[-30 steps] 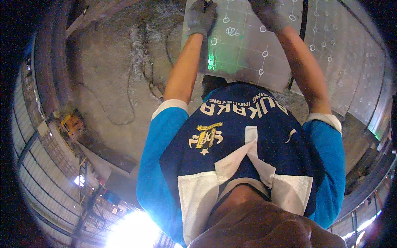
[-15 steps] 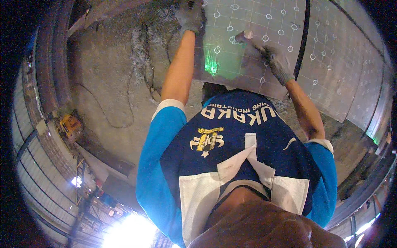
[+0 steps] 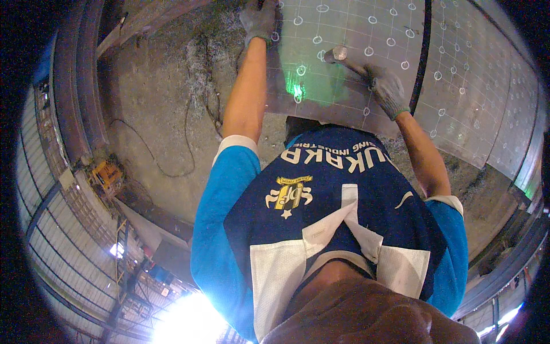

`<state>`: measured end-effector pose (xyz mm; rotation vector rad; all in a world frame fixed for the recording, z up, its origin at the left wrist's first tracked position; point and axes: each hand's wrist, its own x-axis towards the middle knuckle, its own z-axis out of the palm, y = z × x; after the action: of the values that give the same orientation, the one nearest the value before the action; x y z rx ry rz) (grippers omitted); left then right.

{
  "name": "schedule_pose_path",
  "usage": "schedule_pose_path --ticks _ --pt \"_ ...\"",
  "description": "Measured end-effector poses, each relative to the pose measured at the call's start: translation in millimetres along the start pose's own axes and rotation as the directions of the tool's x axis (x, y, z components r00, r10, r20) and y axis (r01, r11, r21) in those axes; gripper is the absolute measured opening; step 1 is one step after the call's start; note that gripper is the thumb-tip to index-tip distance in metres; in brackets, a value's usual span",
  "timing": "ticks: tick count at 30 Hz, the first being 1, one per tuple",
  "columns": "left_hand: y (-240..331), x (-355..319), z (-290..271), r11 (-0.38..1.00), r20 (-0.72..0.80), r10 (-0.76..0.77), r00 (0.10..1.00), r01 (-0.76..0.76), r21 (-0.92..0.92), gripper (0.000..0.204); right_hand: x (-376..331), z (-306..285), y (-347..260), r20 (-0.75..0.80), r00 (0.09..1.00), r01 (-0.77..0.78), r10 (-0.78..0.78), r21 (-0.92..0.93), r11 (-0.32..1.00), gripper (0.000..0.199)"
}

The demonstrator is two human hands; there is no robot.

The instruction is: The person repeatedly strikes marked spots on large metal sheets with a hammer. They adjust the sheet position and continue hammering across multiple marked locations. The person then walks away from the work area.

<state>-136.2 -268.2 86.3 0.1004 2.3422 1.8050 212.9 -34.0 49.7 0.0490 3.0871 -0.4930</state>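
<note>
A large grey steel plate point(image 3: 355, 34) lies on the floor ahead of me, marked with a chalk grid and several white circles. My gloved left hand point(image 3: 259, 20) sits at the plate's left edge near the top of the picture, fingers curled; whatever it holds is cut off by the frame. My gloved right hand point(image 3: 387, 90) grips the handle of a hammer point(image 3: 339, 55), whose head hangs just above the plate between two circles. A green light spot point(image 3: 298, 92) glows on the plate between my arms.
More marked steel plates point(image 3: 481, 86) lie to the right, past a dark gap point(image 3: 425, 46). Rough concrete floor with metal shavings and a thin cable point(image 3: 172, 166) spreads to the left. A yellow machine point(image 3: 106, 175) stands by steel beams at far left.
My right hand has come down from the top of the plate toward me, and the hammer in it is now in view. The left hand has stayed at the plate's edge.
</note>
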Motion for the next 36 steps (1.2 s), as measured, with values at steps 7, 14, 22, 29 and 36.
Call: schedule_pose_path --ticks 7,14,22,29,36 --pt "0.7 -2.5 -3.5 0.794 -0.063 0.314 0.947 -0.226 0.565 0.045 -22.5 65.4 49.9 -0.181 0.945 0.237 -0.272 -0.193 0.952 0.041" --pt "39.7 -21.8 4.3 0.932 -0.099 0.091 0.991 -0.050 0.359 0.049 -7.8 48.8 32.7 -0.100 0.984 0.137 -0.145 -0.079 0.987 0.032" --pt "3.7 -5.7 6.7 0.824 -0.131 0.390 0.912 -0.281 0.493 0.044 38.8 -17.6 -3.7 -0.060 0.995 0.086 -0.078 0.130 0.988 0.033" --pt "19.1 -14.3 7.9 0.927 -0.018 0.078 0.997 -0.066 0.368 0.036 182.9 -113.3 -86.2 -0.434 0.900 0.330 0.054 0.755 0.566 0.039" --pt "-18.1 -18.0 8.3 0.789 -0.011 0.474 0.880 -0.419 0.449 0.034 218.8 -126.0 -54.3 0.074 0.996 0.000 -0.044 0.508 0.862 0.040"
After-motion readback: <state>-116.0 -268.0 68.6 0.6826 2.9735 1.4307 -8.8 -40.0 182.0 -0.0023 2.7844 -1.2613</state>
